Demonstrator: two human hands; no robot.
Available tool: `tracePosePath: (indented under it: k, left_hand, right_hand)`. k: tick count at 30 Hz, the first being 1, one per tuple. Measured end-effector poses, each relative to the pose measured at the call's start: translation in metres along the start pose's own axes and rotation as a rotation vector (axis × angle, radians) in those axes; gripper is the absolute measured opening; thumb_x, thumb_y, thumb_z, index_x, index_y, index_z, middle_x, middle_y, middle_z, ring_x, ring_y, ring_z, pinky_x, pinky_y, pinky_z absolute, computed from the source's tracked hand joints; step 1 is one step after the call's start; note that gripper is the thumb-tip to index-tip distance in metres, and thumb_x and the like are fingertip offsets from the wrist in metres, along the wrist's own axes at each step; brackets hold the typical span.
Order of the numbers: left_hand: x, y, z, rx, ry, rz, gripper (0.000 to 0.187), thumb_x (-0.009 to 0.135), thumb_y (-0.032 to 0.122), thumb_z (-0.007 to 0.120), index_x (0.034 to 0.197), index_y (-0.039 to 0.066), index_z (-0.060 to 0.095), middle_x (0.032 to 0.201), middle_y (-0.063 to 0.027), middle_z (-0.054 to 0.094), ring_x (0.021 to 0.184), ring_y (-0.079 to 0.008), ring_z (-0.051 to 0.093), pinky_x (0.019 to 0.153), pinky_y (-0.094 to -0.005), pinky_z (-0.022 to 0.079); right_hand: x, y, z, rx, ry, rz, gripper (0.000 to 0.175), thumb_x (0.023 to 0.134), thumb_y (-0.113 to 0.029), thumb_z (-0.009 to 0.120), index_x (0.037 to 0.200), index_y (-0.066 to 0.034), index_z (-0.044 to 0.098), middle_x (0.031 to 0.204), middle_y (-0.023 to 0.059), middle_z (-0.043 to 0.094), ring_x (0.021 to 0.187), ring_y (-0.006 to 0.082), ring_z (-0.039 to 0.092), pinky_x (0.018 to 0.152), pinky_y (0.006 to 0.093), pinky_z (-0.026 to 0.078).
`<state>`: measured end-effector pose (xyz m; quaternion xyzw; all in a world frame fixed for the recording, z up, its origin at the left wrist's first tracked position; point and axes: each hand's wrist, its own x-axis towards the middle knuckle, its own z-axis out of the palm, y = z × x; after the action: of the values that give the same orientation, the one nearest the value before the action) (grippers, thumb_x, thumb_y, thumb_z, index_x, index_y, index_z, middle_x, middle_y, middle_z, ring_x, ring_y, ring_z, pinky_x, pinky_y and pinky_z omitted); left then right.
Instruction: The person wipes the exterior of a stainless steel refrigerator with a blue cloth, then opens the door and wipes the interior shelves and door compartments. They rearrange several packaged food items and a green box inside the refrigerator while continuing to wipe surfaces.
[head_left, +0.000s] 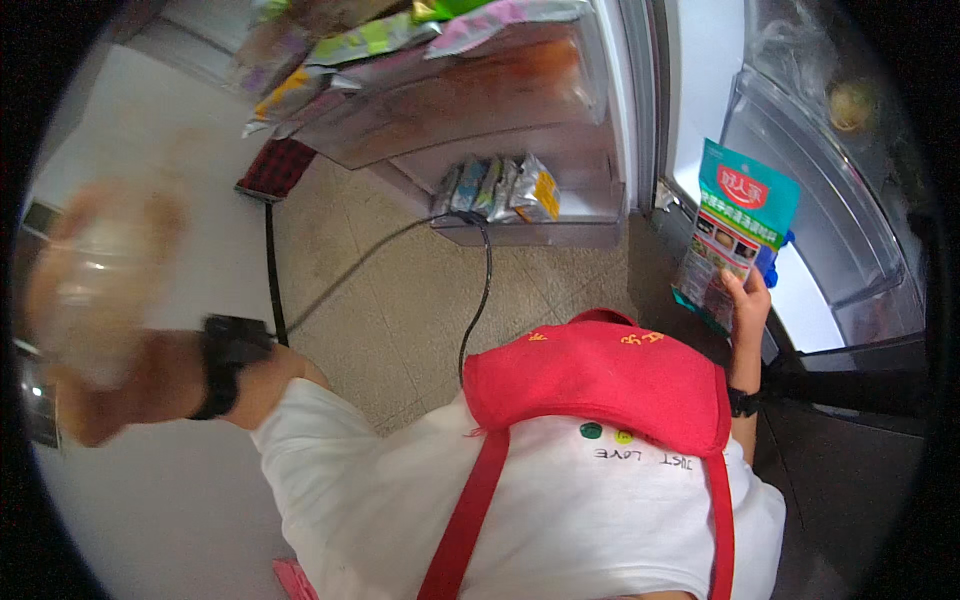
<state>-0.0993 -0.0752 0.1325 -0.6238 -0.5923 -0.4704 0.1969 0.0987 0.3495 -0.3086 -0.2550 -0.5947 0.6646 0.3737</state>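
Observation:
My left hand (142, 375), blurred by motion, is closed around a clear plastic container (105, 289) at the far left, over a pale surface. What the container holds is too blurred to tell. On the right, my right hand (746, 300) grips the lower part of a teal seasoning pouch (750, 184), thumb across its printed front. The pouch is tilted in front of a clear fridge door bin (817, 172). A blue object (772, 259) shows partly behind it.
Clear bins (465, 105) on an open fridge door hold colourful packets; several foil packets (499, 187) stand in the lower bin. A black cable (487, 270) loops over the tiled floor (390, 300). A red-and-black checked item (277, 169) with a black pole is beside the pale surface (195, 487).

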Motion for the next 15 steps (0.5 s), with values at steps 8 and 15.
tracePosePath:
  k: [8,15]
  left_hand:
    - [-0.027,-0.090,0.175,0.159,-0.477,-0.449,0.030,0.066,0.016,0.064,0.091,0.001,0.065,0.099,-0.0132,0.064,0.088,-0.0246,0.062,0.080,-0.0311,0.047]
    - [-0.036,-0.182,0.246,0.245,-0.765,-0.182,0.028,0.065,0.015,0.065,0.091,0.005,0.064,0.103,-0.0108,0.060,0.096,-0.0316,0.058,0.084,-0.0373,0.046]
  right_hand:
    - [0.006,-0.009,0.005,0.039,-0.062,0.067,0.038,0.078,-0.006,0.070,0.113,0.0037,0.057,0.102,0.0071,0.062,0.089,0.0143,0.058,0.080,0.0282,0.046]
    - [-0.003,0.005,0.007,-0.065,-0.026,-0.030,0.038,0.079,-0.006,0.069,0.113,0.0036,0.057,0.102,0.0070,0.062,0.091,0.0142,0.057,0.083,0.0280,0.045]
